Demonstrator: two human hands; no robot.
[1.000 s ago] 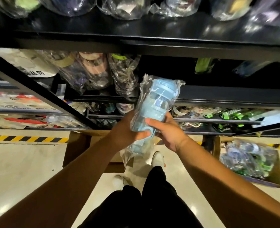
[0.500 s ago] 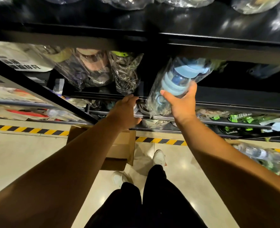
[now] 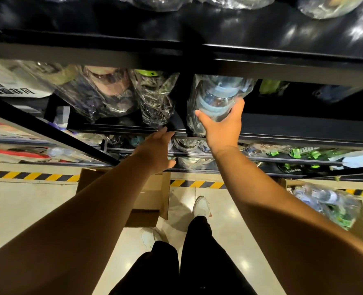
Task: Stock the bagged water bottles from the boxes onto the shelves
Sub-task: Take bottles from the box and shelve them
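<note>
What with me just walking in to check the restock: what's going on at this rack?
A person is stocking the black shelf. Their right hand grips a bagged light-blue water bottle and holds it in the shelf opening, to the right of other bagged bottles already there. The left hand is open, holds nothing and reaches toward the shelf's front edge. On the floor stand a cardboard box by their feet and a second box of bagged bottles to the right.

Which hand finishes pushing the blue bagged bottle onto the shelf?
Right. The right hand grips the blue bagged bottle, partly inside the shelf; the left hand is open, lower down, holding nothing.
</note>
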